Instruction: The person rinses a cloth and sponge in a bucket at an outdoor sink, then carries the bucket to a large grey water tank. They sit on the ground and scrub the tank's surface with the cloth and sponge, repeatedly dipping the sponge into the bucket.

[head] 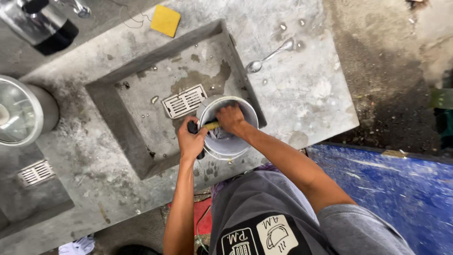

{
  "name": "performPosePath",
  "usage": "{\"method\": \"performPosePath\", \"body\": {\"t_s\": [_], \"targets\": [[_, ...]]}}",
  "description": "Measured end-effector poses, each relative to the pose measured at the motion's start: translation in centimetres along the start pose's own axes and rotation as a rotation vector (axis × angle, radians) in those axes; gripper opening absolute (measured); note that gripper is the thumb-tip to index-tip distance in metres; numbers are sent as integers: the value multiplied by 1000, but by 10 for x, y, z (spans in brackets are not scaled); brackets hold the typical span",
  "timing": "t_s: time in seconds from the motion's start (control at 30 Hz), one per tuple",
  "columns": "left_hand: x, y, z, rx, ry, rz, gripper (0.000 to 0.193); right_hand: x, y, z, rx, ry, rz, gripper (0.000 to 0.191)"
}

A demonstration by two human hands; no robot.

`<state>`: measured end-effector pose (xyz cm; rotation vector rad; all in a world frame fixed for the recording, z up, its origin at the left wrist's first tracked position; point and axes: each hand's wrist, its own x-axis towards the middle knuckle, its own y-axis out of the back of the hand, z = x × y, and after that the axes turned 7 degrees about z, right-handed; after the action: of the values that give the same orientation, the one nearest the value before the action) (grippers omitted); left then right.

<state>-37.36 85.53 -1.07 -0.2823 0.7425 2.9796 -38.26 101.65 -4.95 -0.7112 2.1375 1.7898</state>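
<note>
A small steel pot [245,109] with a black handle sits tilted inside a square concrete sink basin [141,99]. My left hand [191,139] grips the pot's black handle and rim at its left side. My right hand [231,118] is down inside the pot, fingers closed on a yellow scrubbing sponge [212,125], of which only a small end shows. The pot's inner bottom is mostly hidden by my right hand.
A white drain grate [185,100] lies in the basin next to the pot. A metal spoon [270,56] and a yellow sponge [165,21] rest on the concrete counter. A large steel vessel [19,111] stands at left; a blue surface [401,189] is at lower right.
</note>
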Motion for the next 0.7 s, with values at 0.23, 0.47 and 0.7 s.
{"method": "performPosePath", "body": {"t_s": [0.23, 0.47, 0.7], "targets": [[0, 8, 3, -19, 162, -100, 20, 3, -18, 20, 66, 246, 150, 22], [7, 3, 3, -126, 322, -17, 29, -16, -10, 34, 304, 137, 324, 36], [-4, 15, -6, 225, 155, 295, 38, -24, -2, 65, 882, -230, 324, 34]]}}
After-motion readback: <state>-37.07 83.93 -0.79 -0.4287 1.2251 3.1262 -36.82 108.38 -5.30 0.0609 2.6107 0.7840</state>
